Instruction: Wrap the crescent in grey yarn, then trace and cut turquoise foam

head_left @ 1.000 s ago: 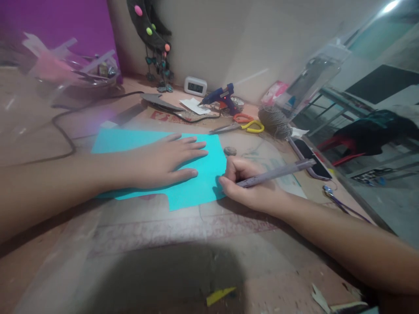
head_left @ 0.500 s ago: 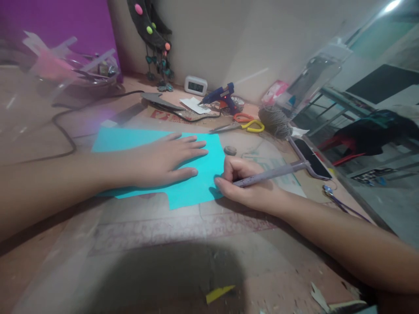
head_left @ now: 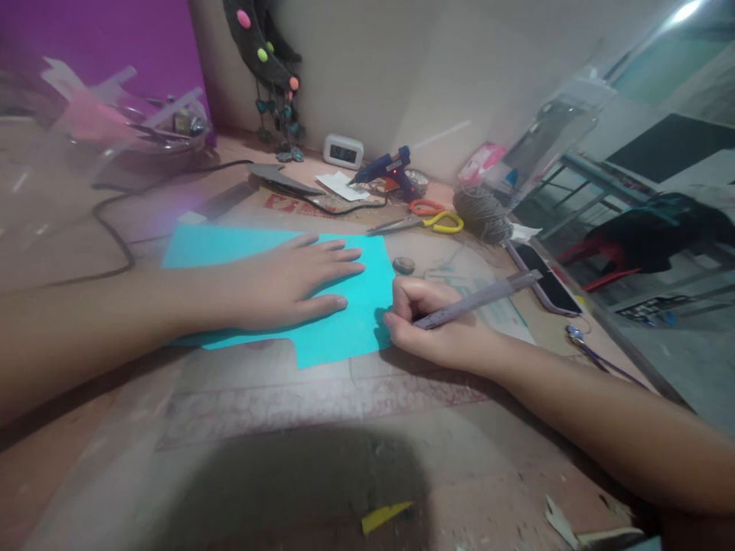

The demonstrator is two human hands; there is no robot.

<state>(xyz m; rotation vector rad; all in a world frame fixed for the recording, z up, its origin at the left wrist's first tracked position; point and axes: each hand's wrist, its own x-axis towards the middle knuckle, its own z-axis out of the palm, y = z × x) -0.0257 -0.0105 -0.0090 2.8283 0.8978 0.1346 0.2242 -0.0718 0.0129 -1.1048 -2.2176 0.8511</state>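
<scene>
"Turquoise paper sheet [head_left: 230, 246], where does it lie?"

"Flat on the worn tabletop [head_left: 298, 398], straight under the left fingers [head_left: 338, 269] and running back past the wrist. Its right edge reaches the right fingertips."

"And the left hand [head_left: 281, 287]?"

"Palm down on the sheet, fingers straight and a little spread. It presses the paper and grips nothing."

"The right hand [head_left: 436, 325]?"

"Curled tight round a lilac pen [head_left: 476, 300]. The fingers pinch it low down, and the tip meets the sheet's right edge just ahead of them, near the lower corner. The barrel slants up and away from the knuckles."

"What lies beyond those fingers?"

"A black phone [head_left: 548, 287] just past the pen's far end. Well beyond the right knuckles sit a ball of grey twine [head_left: 481, 213], then scissors with orange and yellow handles [head_left: 428, 218], and a blue glue gun [head_left: 387, 170]. A small white clock [head_left: 343, 151] stands well beyond the left fingertips, against the wall."

"Anything smaller?"

"A small round grey thing [head_left: 403, 265] just beyond the right fingers, beside the sheet's far right corner; I cannot tell what it is. A yellow paper scrap [head_left: 384, 517] lies well behind both hands."
</scene>
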